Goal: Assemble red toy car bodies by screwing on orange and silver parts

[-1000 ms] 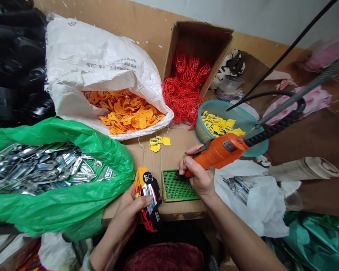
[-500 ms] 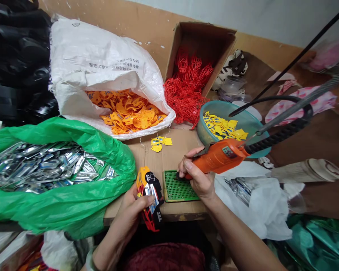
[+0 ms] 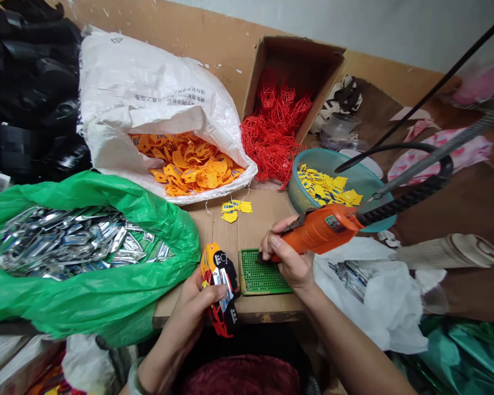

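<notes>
My left hand point(image 3: 197, 299) grips a plastic toy vehicle part point(image 3: 220, 285) in black, orange, red and silver, with the thumb across its silver piece. It is held over the table's front edge. My right hand point(image 3: 290, 255) is wrapped round an orange electric screwdriver point(image 3: 319, 230), which hangs from a coiled spring and a black cable. The tool's dark tip end points left, over a green perforated tray point(image 3: 263, 282) with tiny screws in it. Whether the tip touches a screw I cannot tell.
A green bag point(image 3: 168, 225) holds silver parts; a white sack point(image 3: 148, 82) holds orange pieces. Red frames point(image 3: 271, 131) spill from a cardboard box point(image 3: 337, 60). Yellow pieces fill a teal basin point(image 3: 372, 170), and several yellow pieces point(image 3: 234, 207) lie on the cardboard. White wrapping point(image 3: 395, 307) sits right.
The view has shifted very slightly. Both hands keep their grips, and the toy part and screwdriver stay almost in the same place.
</notes>
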Demonstrator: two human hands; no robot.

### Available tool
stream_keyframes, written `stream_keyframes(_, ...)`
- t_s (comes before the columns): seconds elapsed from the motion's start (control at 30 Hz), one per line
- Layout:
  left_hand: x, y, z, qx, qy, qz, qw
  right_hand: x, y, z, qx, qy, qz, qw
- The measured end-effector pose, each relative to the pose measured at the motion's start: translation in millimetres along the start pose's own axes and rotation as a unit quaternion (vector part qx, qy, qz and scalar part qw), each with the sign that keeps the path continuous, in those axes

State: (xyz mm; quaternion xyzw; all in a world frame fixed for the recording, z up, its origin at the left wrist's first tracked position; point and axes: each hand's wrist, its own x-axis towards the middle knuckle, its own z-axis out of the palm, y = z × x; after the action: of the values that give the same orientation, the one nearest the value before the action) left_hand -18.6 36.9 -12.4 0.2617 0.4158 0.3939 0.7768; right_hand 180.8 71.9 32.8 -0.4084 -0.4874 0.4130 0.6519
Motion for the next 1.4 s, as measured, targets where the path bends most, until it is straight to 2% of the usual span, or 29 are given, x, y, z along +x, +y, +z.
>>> stream_keyframes(0.47,2,-4,-0.3,0.000,0.013,0.011,1.000,3,0,4,0.016,0.023,-0.004,1.000)
stream_keyframes(0.77,-1,-2,3.5,-0.005,0.031,0.016,0.999,4,9,13,0.014,0.014,0.011,1.000)
stream_keyframes(1.4,-2,2,9.1,-0.009,0.038,0.015,0.999,6,5,16,0.003,0.012,0.020,1.000)
